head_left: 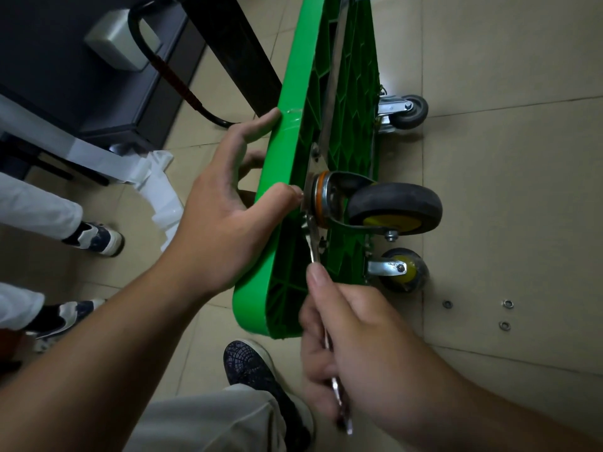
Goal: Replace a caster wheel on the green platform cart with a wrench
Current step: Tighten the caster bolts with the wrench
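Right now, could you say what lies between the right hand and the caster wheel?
Only the wrench, gripped by the right hand, reaching the caster wheel; head view.

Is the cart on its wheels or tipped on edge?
Tipped on edge: cart shows ribbed underside, wheel sticks out sideways; left hand grips its rim, right hand the wrench.

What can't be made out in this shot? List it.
Head view:
1. Wrench head at the caster mount: hidden by the plate and blur; fastener unseen.
2. Left hand fingertips: behind the green cart deck.
3. Cart's far end: cut off by the top edge.
4. Floor rings: too small, washers or nuts.
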